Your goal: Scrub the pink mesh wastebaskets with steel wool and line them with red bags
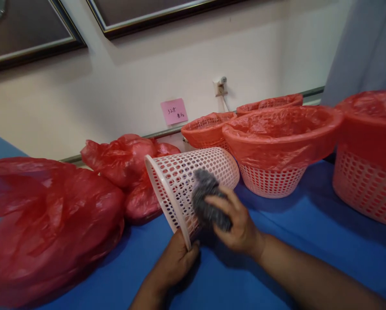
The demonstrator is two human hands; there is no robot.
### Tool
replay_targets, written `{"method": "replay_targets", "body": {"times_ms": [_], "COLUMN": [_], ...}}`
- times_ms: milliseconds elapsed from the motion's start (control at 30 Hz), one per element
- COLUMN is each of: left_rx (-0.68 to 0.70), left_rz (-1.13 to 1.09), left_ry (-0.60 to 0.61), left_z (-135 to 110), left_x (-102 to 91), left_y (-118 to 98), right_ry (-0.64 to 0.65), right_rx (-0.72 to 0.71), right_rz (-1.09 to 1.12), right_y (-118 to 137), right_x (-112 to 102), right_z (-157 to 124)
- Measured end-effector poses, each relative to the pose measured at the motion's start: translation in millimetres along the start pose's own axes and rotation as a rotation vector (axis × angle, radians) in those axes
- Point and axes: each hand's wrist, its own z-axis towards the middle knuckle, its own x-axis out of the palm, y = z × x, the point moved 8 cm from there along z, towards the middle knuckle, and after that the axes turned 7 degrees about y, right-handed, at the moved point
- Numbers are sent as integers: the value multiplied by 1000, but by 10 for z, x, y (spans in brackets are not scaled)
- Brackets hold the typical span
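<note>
A pale pink perforated plastic basket [208, 161] lies tilted on its side above the blue cloth, its open mouth facing left. My left hand [178, 260] grips the near part of its rim, with the thumb outside and the fingers reaching into the mouth. A dark grey cloth [204, 196] is bunched in my right hand [238, 219], whose fingers are wrapped round it. The cloth is against the basket's side wall, slightly blurred. Part of the basket's lower side is hidden behind my right hand.
Baskets with red bag liners, one in front [276, 150] and another [370, 163] at the right, stand beside it. Filled red plastic bags [66, 224] lie left. Behind are the wall, a pink note [174, 112] and a socket [220, 87]. Blue cloth [231, 284] covers the surface.
</note>
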Motion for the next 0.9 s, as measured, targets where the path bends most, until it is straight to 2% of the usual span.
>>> {"method": "replay_targets", "body": {"times_ms": [100,133,200,267,367,433,500,567,633,700,833,900], "left_rx": [-38,-55,-90,-122,-127,-102,-39,40,91,95,55,47], "left_rz": [-8,-11,-35,-121,-291,-280,-166,-46,11,9,23,69], "left_ry": [-7,4,12,-35,-230,-311,-257,-142,-78,-78,-137,-141], "left_z": [26,30,28,1,-92,-146,-138,-106,-90,-93,-131,-137], "left_x": [-52,-62,-88,-141,-288,-350,-321,-235,-180,-178,-221,-224], "left_y": [80,103,135,155,170,136,22,-121,-218,-237,-144,-105], "right_ry": [-278,-325,-314,-189,43,132,179,221,220,127,-239,-360], "right_rx": [396,467,485,358,61,-119,-278,-425,-454,-283,316,528], "right_rz": [-75,-74,-72,-88,-79,-56,-46,-28,-13,-28,-59,36], "right_y": [-654,-779,-830,-638,-152,128,334,485,514,346,-407,-764], "right_x": [-282,-325,-315,-197,44,136,175,200,193,119,-194,-266], "right_z": [-8,-25,-26,5,-3,-42,-81,-124,-131,-66,-38,-90]}}
